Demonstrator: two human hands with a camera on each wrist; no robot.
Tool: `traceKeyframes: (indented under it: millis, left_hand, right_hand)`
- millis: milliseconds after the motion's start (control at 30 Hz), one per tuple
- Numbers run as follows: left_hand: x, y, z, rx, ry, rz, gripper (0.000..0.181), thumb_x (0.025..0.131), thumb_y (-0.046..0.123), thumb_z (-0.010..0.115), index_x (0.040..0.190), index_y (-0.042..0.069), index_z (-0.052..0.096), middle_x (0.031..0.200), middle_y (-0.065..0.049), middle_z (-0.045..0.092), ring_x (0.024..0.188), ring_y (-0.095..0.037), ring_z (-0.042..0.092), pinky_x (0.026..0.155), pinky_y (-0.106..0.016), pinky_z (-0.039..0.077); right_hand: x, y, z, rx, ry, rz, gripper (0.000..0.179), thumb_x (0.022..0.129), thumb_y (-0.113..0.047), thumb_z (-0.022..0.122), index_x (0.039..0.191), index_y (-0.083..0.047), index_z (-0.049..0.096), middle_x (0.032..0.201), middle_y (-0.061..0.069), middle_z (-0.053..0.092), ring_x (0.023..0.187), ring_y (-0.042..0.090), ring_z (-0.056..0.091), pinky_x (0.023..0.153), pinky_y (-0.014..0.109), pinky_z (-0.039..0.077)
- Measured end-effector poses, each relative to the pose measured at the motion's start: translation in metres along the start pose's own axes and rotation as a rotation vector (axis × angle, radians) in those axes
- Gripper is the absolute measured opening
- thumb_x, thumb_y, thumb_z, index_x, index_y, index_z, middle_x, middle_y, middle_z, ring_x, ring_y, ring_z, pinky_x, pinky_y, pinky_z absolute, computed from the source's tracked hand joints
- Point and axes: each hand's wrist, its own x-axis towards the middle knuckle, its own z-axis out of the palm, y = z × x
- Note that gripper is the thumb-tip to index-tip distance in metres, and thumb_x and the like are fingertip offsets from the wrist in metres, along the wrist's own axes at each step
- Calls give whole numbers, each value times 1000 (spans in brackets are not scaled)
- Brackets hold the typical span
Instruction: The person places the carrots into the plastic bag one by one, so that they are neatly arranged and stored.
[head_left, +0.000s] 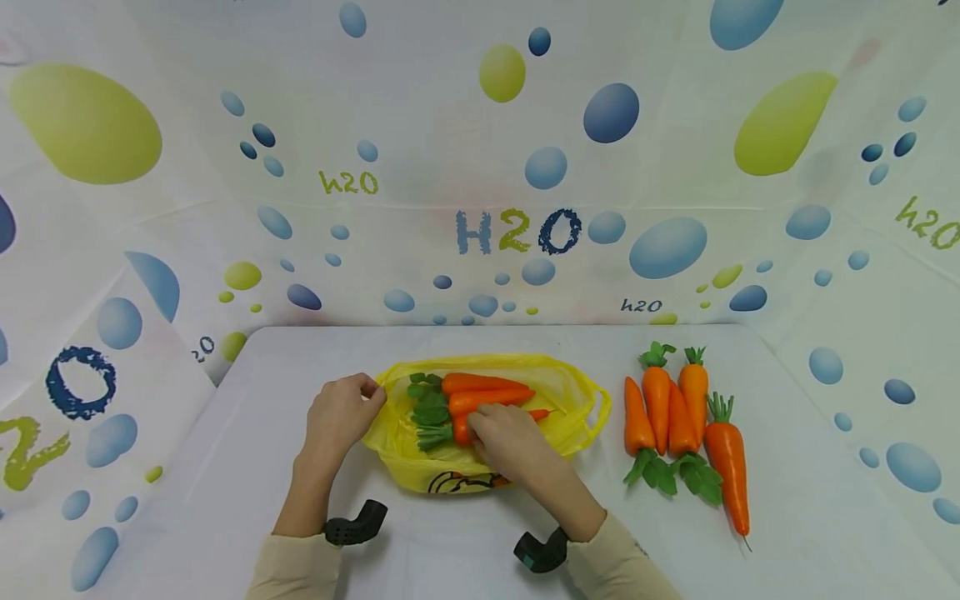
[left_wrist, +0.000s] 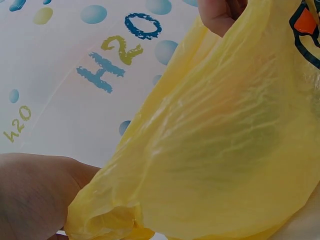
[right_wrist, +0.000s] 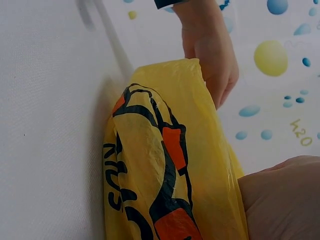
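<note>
A thin yellow plastic bag [head_left: 401,473] lies open on the table, with three orange carrots inside, their green tops to the left. My left hand [head_left: 341,414] pinches the bag's left rim. My right hand [head_left: 513,437] reaches in over the near side and grips the nearest carrot [head_left: 461,430], covering its middle. Beyond it lie the middle carrot [head_left: 487,398] and the far carrot [head_left: 480,382]. In the left wrist view the bag [left_wrist: 200,145] hides the carrots. The printed side of the bag [right_wrist: 165,150] fills much of the right wrist view.
Several more carrots [head_left: 726,458] lie in a group on the white table [head_left: 810,467] right of the bag, tops pointing both ways. A bag handle loop [head_left: 602,417] sticks out on the right. Behind stands a patterned backdrop [head_left: 420,217].
</note>
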Motion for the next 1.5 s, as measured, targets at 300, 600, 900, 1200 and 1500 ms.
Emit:
traceKeyframes:
  millis: [300, 600, 900, 1200, 1500]
  left_hand:
    - [0, -1, 1, 6, -2, -2, 28, 93, 24, 57, 98, 1, 72, 87, -13, 72, 65, -20, 57, 56, -29, 47]
    - [0, 0, 1, 8, -10, -6, 28, 94, 25, 57, 99, 1, 72, 90, -13, 73, 67, -21, 58, 58, -30, 48]
    - [1, -1, 2, 2, 0, 8, 28, 93, 24, 57, 98, 2, 72, 88, -13, 72, 67, -21, 57, 58, -28, 47]
    - [-1, 1, 0, 8, -8, -5, 27, 93, 24, 57, 99, 2, 72, 90, -13, 73, 69, -22, 59, 59, -32, 48]
    - [0, 1, 0, 9, -19, -9, 28, 93, 25, 57, 100, 1, 71, 90, -13, 73, 68, -21, 58, 59, -31, 48]
  right_hand:
    - [0, 0, -3, -3, -52, 10, 12, 91, -15, 69, 79, -15, 66, 70, -5, 50, 62, 9, 44, 57, 20, 41]
    - [-1, 1, -4, -22, -31, -2, 13, 91, -19, 70, 79, -16, 66, 70, -5, 52, 62, 9, 45, 56, 19, 40]
    - [-2, 4, -11, -8, -28, 26, 11, 92, -24, 70, 87, -14, 68, 79, -4, 62, 68, 10, 52, 62, 22, 47]
    - [-4, 9, -27, 24, -5, 49, 13, 93, -25, 69, 98, -14, 71, 83, -4, 63, 74, 12, 56, 69, 26, 50]
    - [-8, 15, -42, 82, 45, 92, 12, 93, -23, 69, 101, -13, 71, 90, -3, 65, 81, 12, 59, 77, 29, 54]
